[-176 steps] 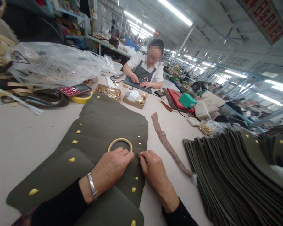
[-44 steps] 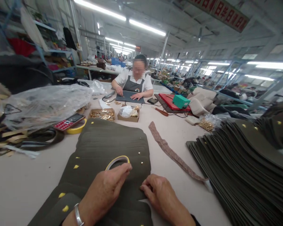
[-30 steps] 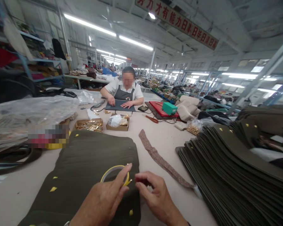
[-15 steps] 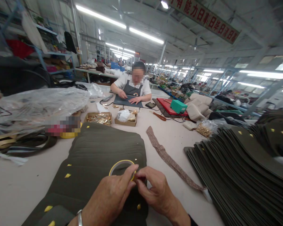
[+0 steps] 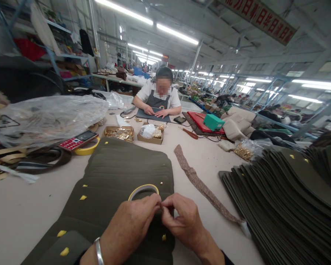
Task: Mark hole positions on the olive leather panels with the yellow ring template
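A narrow roll of yellow tape (image 5: 143, 187) is gripped in my left hand (image 5: 131, 222), which wears a silver bangle (image 5: 98, 251). Thumb and forefinger of my right hand (image 5: 186, 219) are pinched together right by the left fingertips, at the roll's edge. What lies in that pinch is too small to make out. Below both hands spreads a layered stack of dark olive pieces (image 5: 127, 162). Small yellow tape bits (image 5: 83, 197) stick to it, and a tiny gold stud (image 5: 161, 183) shows near its right side.
To the right rises a tall stack of dark pieces (image 5: 267, 198). A brown fabric strip (image 5: 201, 187) lies between the stacks. Boxes of gold hardware (image 5: 119, 134) stand ahead, with a co-worker (image 5: 160, 97) across the table. Plastic wrap (image 5: 52, 117) and a phone (image 5: 78, 140) sit left.
My left fingers have turned over and hide more of the tape roll's near side. The right hand stays pinched beside them. The whole view has shifted slightly.
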Motion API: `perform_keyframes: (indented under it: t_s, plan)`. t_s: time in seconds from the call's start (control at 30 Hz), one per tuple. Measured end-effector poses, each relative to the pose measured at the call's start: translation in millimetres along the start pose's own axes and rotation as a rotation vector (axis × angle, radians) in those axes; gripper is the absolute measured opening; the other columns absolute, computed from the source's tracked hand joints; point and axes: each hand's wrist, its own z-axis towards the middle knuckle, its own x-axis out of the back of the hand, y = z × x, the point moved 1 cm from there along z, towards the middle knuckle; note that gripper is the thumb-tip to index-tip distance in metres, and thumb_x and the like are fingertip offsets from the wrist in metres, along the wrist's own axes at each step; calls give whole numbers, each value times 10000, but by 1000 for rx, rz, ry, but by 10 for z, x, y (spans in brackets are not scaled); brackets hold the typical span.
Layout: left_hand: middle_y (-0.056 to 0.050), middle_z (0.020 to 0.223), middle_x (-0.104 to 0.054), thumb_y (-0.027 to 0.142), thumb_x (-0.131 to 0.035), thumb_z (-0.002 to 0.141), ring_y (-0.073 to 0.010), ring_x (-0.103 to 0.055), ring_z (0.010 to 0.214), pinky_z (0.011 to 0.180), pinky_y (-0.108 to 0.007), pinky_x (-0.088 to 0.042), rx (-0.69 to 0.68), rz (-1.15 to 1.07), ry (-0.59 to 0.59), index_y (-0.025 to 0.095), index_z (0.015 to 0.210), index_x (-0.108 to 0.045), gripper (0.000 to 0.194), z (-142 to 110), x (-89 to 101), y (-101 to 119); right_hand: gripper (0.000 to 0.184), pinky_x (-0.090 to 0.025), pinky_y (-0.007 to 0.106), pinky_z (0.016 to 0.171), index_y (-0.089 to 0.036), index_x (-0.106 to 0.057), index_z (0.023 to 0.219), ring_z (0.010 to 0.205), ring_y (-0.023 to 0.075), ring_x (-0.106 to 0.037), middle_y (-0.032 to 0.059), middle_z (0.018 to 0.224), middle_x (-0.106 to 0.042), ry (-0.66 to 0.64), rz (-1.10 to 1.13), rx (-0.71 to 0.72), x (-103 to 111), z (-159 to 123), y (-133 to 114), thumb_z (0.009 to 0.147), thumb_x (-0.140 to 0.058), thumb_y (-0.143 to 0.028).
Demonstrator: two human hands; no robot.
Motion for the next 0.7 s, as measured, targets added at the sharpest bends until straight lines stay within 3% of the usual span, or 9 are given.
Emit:
perform_keyframes:
  t_s: [0.07,0.23,0.3,0.43,0.6,0.7]
  plan:
    - [22,731,-655,171,-409,943,-151,-655,639,533,-245,-416,-9,33,31,231,889,-523,140,-5,-20,14,142,-442,217,529,-176,-624,680,530,116,-570,8,594,-615,-1,62,-150,-16,5,-18,757,-522,-112]
    - [4,645,-591,144,-345,947,-138,-573,569,531,-254,-384,-92,151,179,211,773,-514,251,-8,-72,74,106,-414,185,409,-157,-606,652,418,106,-554,-22,494,-585,-65,458,-763,-80,11,-28,733,-578,-221]
    - [1,631,-581,148,-333,953,-138,-559,560,528,-259,-378,-106,174,224,208,760,-514,272,-12,-94,83,97,-419,178,408,-150,-605,652,410,103,-560,-27,486,-585,-57,513,-837,-97,14,-45,712,-600,-226]
    - [-1,622,-573,167,-332,963,-141,-554,564,540,-265,-387,-92,149,273,205,766,-526,280,-34,-135,104,90,-429,173,418,-145,-616,648,417,100,-571,-26,492,-597,-25,524,-849,-133,13,-44,695,-621,-221]
    - [2,660,-587,117,-389,936,-133,-560,600,593,-253,-433,-156,27,349,200,830,-537,200,-44,-131,191,181,-448,187,401,-143,-593,636,366,92,-539,-42,449,-570,60,621,-997,-117,-32,226,668,-676,-301]
    - [-5,696,-605,97,-418,917,-158,-575,625,596,-274,-457,-92,128,251,198,880,-553,173,-14,-141,151,268,-457,188,405,-124,-613,676,371,87,-545,-26,478,-599,-69,724,-1076,-49,-92,415,647,-719,-368]
